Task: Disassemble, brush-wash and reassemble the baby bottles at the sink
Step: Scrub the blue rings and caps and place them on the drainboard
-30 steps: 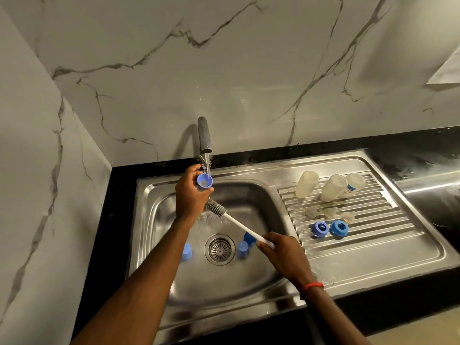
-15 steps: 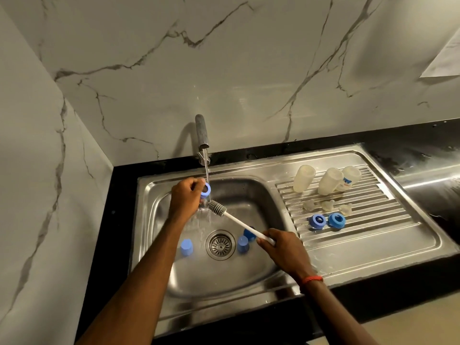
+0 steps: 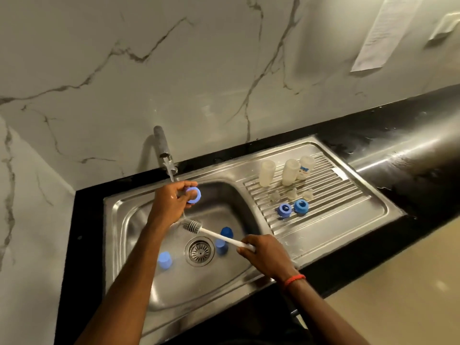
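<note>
The ring [image 3: 198, 195] in my left fingers [image 3: 184, 184] is smooth blue plastic; beneath them the sink [image 3: 129, 220] is glossy steel; the brush [image 3: 219, 236] in my right fingers [image 3: 250, 239], matt white plastic.

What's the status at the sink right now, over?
Left hand pinches blue ring below the tap. Right hand grips bottle brush. Nothing in the way; three blue caps lie in basin.

**A home kitchen's washing-up corner**

A tap [image 3: 163, 150] is running into a stainless steel sink [image 3: 112, 204] with a ribbed drainboard [image 3: 323, 212]. The sink is sitting in a black tabletop [image 3: 398, 118] below marble-veined wall panels [image 3: 199, 83], and baby bottles [image 3: 290, 171] are draining.
</note>
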Demonstrator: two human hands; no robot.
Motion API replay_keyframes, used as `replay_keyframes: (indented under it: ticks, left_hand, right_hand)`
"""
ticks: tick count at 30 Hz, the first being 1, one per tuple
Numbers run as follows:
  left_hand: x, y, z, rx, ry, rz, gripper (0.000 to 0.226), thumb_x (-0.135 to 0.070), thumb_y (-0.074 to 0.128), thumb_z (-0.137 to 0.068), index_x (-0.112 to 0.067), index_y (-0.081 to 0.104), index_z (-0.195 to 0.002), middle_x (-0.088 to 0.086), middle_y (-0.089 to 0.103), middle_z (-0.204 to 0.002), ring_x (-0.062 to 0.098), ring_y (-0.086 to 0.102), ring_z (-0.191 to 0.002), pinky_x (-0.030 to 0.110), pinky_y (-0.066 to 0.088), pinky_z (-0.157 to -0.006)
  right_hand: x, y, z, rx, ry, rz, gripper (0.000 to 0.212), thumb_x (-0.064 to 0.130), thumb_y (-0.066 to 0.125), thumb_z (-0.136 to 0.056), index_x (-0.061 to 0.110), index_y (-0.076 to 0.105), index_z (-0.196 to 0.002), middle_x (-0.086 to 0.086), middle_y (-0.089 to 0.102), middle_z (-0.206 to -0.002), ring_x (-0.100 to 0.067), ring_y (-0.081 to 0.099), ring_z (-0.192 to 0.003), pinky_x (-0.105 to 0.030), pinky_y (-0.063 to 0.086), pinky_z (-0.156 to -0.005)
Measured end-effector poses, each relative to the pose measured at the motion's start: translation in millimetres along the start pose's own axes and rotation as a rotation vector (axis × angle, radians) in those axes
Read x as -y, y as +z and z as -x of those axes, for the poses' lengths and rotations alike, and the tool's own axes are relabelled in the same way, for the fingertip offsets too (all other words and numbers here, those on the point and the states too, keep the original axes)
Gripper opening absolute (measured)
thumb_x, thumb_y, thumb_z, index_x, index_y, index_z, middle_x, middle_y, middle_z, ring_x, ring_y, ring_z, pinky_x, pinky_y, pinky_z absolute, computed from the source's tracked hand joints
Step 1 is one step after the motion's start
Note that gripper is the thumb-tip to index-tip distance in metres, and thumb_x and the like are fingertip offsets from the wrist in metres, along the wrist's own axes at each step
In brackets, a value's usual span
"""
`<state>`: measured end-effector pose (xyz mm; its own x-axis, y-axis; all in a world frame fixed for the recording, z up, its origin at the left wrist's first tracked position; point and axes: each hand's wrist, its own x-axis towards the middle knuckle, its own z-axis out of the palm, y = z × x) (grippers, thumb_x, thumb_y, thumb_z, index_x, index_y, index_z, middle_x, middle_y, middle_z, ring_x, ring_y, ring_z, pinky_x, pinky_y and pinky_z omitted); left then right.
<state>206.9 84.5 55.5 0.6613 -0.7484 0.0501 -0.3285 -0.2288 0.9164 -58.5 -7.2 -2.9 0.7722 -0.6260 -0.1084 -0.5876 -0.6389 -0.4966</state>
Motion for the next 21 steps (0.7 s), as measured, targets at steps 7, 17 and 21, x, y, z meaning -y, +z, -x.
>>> replay_keyframes:
  ticks: [7,17,21]
  left_hand:
    - [-39.0,48.9,-2.8,0.271,-0.024,0.155,0.025,-0.007,0.077,-0.085,-0.023,0.075,-0.104,0.001,0.076,-0.101,0.02,0.074,-0.095,0.037,0.062,-0.079]
    - [-75.1,156.2,2.7,0.383,0.127,-0.129,0.047,-0.015,0.091,-0.068,-0.029,0.065,-0.105,0.0,0.063,-0.113,0.013,0.066,-0.1,0.023,0.057,-0.085]
    - [-84.4,194.0,-4.1,0.429,0.184,-0.227,0.054,-0.033,0.091,-0.069,-0.019,0.069,-0.116,0.001,0.055,-0.114,0.012,0.06,-0.091,0.014,0.051,-0.074]
  right_hand:
    - [-3.6,-6.3,11.8,0.022,-0.017,0.053,0.035,0.058,0.055,-0.093,0.034,0.066,-0.117,0.006,0.07,-0.095,-0.01,0.064,-0.082,-0.03,0.055,-0.075]
    - [-19.5,-11.2,17.0,0.115,-0.085,0.075,0.039,0.059,0.051,-0.092,0.03,0.065,-0.115,0.0,0.071,-0.091,-0.019,0.067,-0.081,-0.041,0.058,-0.076]
    - [-24.5,-19.5,12.5,0.156,-0.116,0.047,0.037,0.056,0.052,-0.095,0.028,0.066,-0.116,0.0,0.07,-0.094,-0.019,0.066,-0.084,-0.04,0.057,-0.079]
